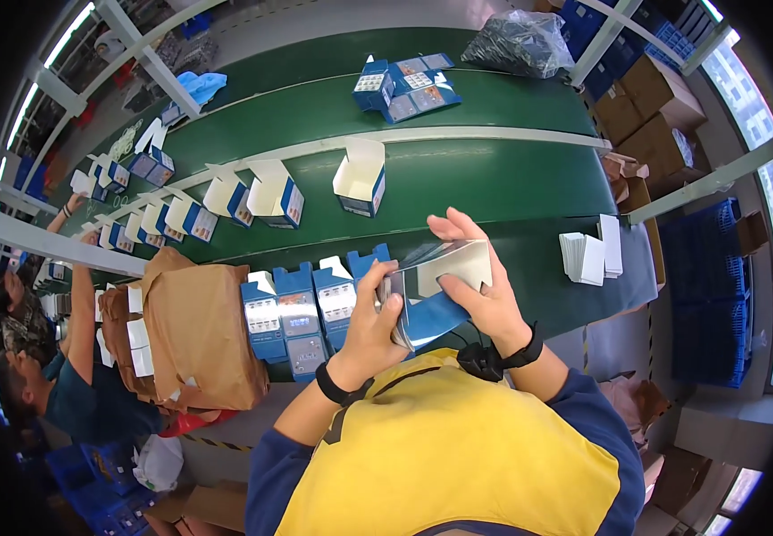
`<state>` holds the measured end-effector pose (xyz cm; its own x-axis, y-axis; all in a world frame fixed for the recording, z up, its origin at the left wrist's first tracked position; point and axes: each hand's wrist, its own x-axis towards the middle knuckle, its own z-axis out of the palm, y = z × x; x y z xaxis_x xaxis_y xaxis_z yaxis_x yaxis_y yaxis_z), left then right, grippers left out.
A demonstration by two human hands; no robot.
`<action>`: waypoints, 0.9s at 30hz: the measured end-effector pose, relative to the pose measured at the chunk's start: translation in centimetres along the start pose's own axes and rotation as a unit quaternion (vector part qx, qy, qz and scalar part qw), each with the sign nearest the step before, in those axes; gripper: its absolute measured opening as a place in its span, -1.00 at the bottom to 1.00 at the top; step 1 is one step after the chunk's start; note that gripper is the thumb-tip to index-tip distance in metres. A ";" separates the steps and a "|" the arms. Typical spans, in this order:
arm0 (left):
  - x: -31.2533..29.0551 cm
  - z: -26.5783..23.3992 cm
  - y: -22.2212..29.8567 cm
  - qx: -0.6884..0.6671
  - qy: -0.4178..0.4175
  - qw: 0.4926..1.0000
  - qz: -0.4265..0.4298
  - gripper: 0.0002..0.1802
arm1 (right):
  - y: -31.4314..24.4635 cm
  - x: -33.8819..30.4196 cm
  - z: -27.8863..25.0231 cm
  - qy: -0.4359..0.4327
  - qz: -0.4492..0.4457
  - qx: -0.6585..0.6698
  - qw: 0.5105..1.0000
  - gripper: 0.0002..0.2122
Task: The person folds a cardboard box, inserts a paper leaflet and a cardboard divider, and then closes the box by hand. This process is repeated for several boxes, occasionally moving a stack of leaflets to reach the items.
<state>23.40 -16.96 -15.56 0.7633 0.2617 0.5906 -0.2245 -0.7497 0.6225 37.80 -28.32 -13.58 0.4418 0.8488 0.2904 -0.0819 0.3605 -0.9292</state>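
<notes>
In front of my chest I hold a partly folded blue-and-white cardboard box point(431, 317) between both hands. My left hand point(364, 326) grips its left side, thumb and fingers bent round the edge. My right hand point(492, 299) clasps the right side, with the thumb pressed on the white inner face and the fingers behind the card. Just left of my left hand, flat unfolded blue cartons point(299, 317) lie overlapping on the table. Small stacks of white cards point(583, 257) sit to the right of my right hand.
Beyond my hands runs a green conveyor belt point(467, 183) with a row of open boxes point(275, 196). Flat cartons point(418, 85) and a dark plastic bag point(520, 43) lie farther back. A brown paper sack point(203, 326) stands left; past it, co-workers point(83, 393) reach toward the belt.
</notes>
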 end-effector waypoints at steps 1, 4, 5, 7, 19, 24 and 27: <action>0.2 0.1 0.2 -0.001 0.002 1.000 0.008 -0.05 | -0.3 0.2 0.5 0.021 -0.033 0.053 0.998 -0.20; 0.7 -0.1 0.7 -0.005 0.003 1.000 0.026 -0.18 | -0.2 0.1 0.0 0.026 -0.028 0.131 0.991 -0.30; 0.9 -0.5 0.8 -0.022 -0.008 1.000 0.009 -0.22 | -0.2 0.0 -0.5 0.006 0.012 0.157 0.987 -0.33; 1.2 -1.1 0.8 -0.054 -0.031 0.998 -0.023 -0.31 | -0.4 0.0 -0.7 -0.012 0.051 0.182 0.982 -0.35; 1.7 -1.7 -1.1 -0.057 -0.058 0.997 0.015 0.01 | 0.3 0.3 -1.0 -0.038 -0.128 -0.152 0.979 -0.60; 1.5 -2.3 -1.6 -0.009 -0.104 0.994 0.045 0.01 | 0.1 0.7 -0.6 -0.055 -0.003 -0.195 0.979 -0.56; 1.6 -2.1 -1.6 -0.011 -0.098 0.995 0.023 0.03 | 0.2 1.1 -0.7 -0.058 0.006 -0.206 0.977 -0.54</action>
<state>23.72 -14.07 -14.50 0.8548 0.1035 0.5085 -0.2725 -0.7444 0.6096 38.86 -27.52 -13.63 0.3369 0.8990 0.2800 0.2895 0.1841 -0.9393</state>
